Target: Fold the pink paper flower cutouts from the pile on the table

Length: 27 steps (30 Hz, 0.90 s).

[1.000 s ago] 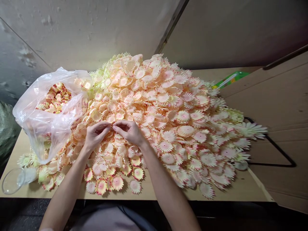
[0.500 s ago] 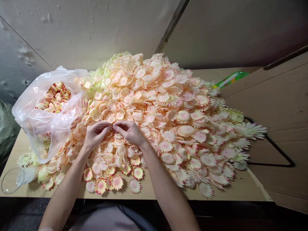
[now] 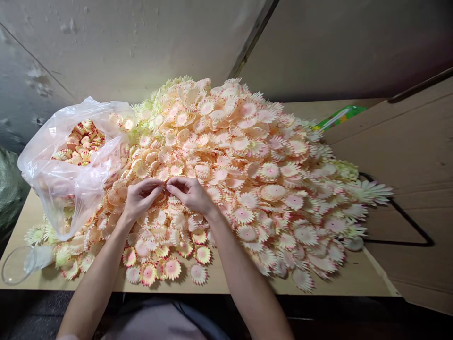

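Observation:
A broad heap of artificial flower heads (image 3: 244,141), pale peach and cream with pink-red petal tips, covers the table. Over its left-centre part, my left hand (image 3: 143,196) and my right hand (image 3: 189,192) meet almost fingertip to fingertip. Each has thumb and forefinger pinched together. Whatever lies between the fingertips is too small to make out against the flowers. Below the hands, near the front edge, several loose yellow-pink flower heads (image 3: 172,268) lie on the table (image 3: 219,287).
A translucent plastic bag (image 3: 46,163) holding smaller red-tipped flower pieces (image 3: 83,144) stands at left. A clear plastic cup (image 3: 21,265) lies on its side at the front left corner. At right are a cardboard sheet (image 3: 406,156), a black metal bar (image 3: 396,243) and a green packet (image 3: 341,117).

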Available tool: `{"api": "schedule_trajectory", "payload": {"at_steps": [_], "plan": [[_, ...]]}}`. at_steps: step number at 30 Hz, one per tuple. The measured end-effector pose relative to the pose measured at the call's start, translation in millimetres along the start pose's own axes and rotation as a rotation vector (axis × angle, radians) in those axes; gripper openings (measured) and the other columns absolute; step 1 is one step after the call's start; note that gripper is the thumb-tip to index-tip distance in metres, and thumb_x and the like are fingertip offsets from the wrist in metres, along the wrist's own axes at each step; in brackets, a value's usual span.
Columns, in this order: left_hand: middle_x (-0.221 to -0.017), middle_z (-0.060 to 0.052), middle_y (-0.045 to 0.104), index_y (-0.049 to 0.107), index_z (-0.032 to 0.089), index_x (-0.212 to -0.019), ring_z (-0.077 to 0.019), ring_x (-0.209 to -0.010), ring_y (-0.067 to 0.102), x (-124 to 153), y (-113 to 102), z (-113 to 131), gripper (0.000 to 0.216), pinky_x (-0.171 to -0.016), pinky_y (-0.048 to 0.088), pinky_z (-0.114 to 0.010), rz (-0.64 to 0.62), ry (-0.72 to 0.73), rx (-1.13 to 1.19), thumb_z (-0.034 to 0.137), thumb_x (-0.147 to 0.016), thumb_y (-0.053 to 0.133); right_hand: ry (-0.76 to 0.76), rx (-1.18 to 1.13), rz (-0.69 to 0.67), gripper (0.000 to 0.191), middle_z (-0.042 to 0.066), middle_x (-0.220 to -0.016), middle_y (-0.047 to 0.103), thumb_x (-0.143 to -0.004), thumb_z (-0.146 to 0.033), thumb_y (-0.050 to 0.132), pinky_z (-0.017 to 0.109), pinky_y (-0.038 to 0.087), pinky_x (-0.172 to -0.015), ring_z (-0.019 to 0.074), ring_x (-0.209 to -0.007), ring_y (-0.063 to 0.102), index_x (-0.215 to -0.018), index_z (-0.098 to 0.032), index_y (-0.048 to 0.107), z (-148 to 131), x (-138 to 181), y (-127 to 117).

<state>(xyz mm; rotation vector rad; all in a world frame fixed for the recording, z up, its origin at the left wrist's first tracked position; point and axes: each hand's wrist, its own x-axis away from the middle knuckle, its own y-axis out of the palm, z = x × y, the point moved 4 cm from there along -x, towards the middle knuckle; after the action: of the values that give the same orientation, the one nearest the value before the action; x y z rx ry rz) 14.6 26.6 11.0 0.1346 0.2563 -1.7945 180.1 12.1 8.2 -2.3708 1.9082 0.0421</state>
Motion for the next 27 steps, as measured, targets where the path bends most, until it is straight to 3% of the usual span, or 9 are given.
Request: {"api": "schedule_trajectory", "payload": {"at_steps": [4,11,16,21,24,27], "plan": [[-0.083,-0.008,0.079,0.075,0.015,-0.092,-0.0176,-0.072,0.075,0,-1,-3,0.023,-0.066,0.061,-0.025,0.008,0.002,-0.006,0.034,-0.080,0.075,0.002,-0.040,0.014,0.020,0.002,-0.077,0.066,-0.088,-0.037,0.065,0.027,0.050,-0.068,0.0133,-0.071,0.061,-0.088,-0.017,0.068,0,0,-1],[-0.089,-0.008,0.078,0.073,0.014,-0.096,-0.0175,-0.080,0.075,0,0,-8,0.021,-0.073,0.060,-0.023,-0.044,0.028,0.010,0.030,-0.084,0.071,0.062,-0.030,0.048,0.029,0.006,-0.084,0.075,-0.075,-0.042,0.078,0.032,0.056,-0.071,0.0180,-0.076,0.068,-0.087,-0.017,0.074,0,1,3],[-0.083,-0.008,0.077,0.072,0.014,-0.098,-0.0156,-0.075,0.073,1,0,-8,0.020,-0.069,0.058,-0.022,-0.043,0.028,-0.044,0.030,-0.087,0.067,0.033,0.024,0.058,0.025,0.004,-0.079,0.070,-0.083,-0.041,0.071,0.030,0.052,-0.067,0.0156,-0.071,0.064,-0.085,-0.016,0.071,-3,1,1],[-0.068,-0.001,0.070,0.068,0.014,-0.093,-0.0097,-0.059,0.066,0,-4,-7,0.014,-0.061,0.055,-0.019,0.066,-0.010,-0.036,0.027,-0.086,0.065,0.057,-0.005,0.033,0.030,0.001,-0.079,0.062,-0.089,-0.048,0.064,0.026,0.049,-0.067,0.0132,-0.072,0.059,-0.090,-0.018,0.064,1,0,-3],[-0.076,-0.004,0.074,0.071,0.013,-0.085,-0.0117,-0.066,0.070,0,-7,-8,0.012,-0.067,0.058,-0.021,0.102,0.023,-0.054,0.023,-0.084,0.063,0.061,-0.071,0.012,0.034,0.000,-0.079,0.060,-0.089,-0.053,0.063,0.025,0.050,-0.068,0.0128,-0.072,0.058,-0.088,-0.018,0.061,5,-2,-3],[-0.087,-0.008,0.078,0.077,0.013,-0.088,-0.0152,-0.075,0.073,0,-7,-6,0.017,-0.070,0.059,-0.022,0.069,0.075,-0.128,0.020,-0.085,0.062,0.057,-0.072,0.002,0.035,0.001,-0.081,0.060,-0.088,-0.055,0.062,0.026,0.051,-0.072,0.0134,-0.074,0.058,-0.090,-0.019,0.061,8,-2,-2]]}}
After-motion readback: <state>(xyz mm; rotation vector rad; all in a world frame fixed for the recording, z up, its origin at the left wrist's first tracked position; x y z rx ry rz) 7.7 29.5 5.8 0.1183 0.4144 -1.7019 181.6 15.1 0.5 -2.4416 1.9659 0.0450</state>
